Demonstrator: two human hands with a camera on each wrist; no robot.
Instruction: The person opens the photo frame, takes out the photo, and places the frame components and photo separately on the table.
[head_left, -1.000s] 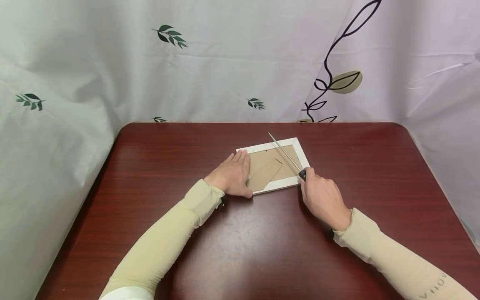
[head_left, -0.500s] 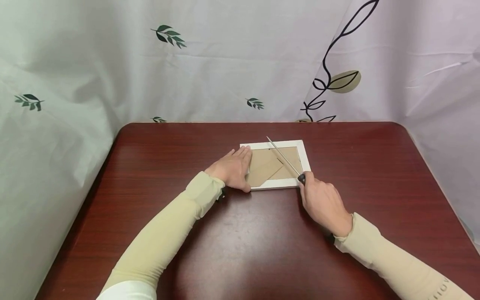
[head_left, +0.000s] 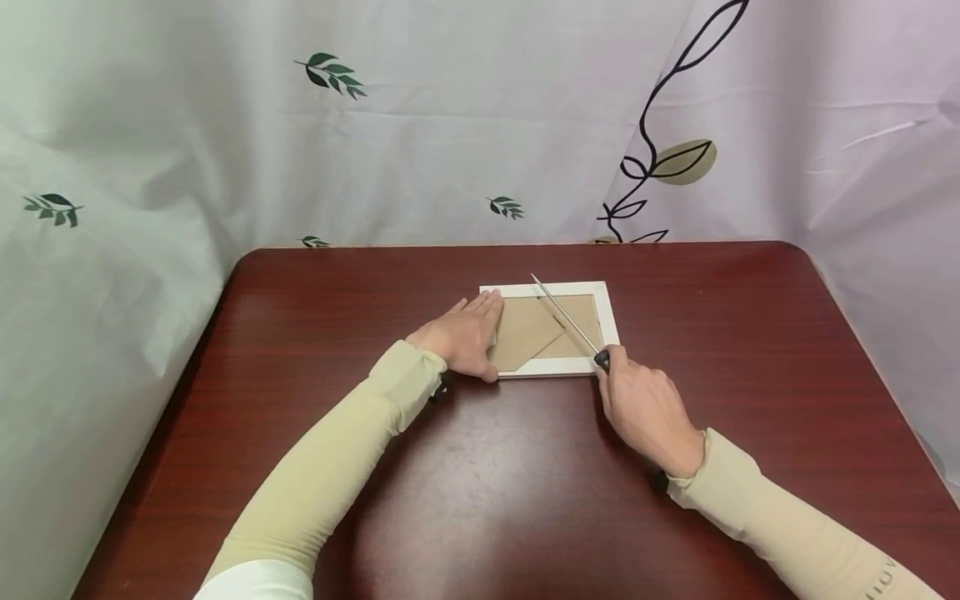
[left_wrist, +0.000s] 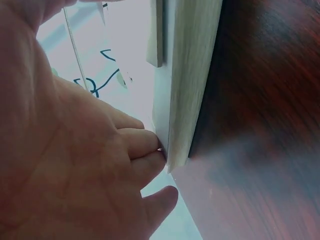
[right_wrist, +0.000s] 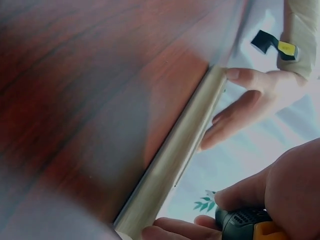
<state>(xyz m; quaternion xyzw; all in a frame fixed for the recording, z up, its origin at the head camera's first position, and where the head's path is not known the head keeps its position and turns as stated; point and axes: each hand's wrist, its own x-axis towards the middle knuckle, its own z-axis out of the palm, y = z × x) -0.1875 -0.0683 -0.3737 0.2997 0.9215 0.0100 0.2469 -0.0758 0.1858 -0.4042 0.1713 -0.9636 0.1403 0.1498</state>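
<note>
A white picture frame (head_left: 573, 366) lies back side up on the table, showing its brown backing board (head_left: 581, 342) and angled stand flap (head_left: 528, 337). My left hand (head_left: 465, 333) rests flat over its left end, fingers extended; in the left wrist view those fingers touch the frame's edge (left_wrist: 192, 75). My right hand (head_left: 648, 404) grips a screwdriver (head_left: 567, 317) by its black and orange handle (right_wrist: 245, 222), at the frame's near right corner. The metal shaft slants across the backing, its tip by the far border. Whether the shaft touches the board I cannot tell.
The dark red wooden table (head_left: 480, 500) has rounded far corners. Behind it and along both sides hangs a pale curtain (head_left: 420, 125) printed with leaves. A black and yellow device (right_wrist: 275, 46) is on my left wrist.
The frame has turned slightly clockwise, so its long edges now run nearly level across the table. Both hands shifted a little with it. The screwdriver stays in my right hand over the backing.
</note>
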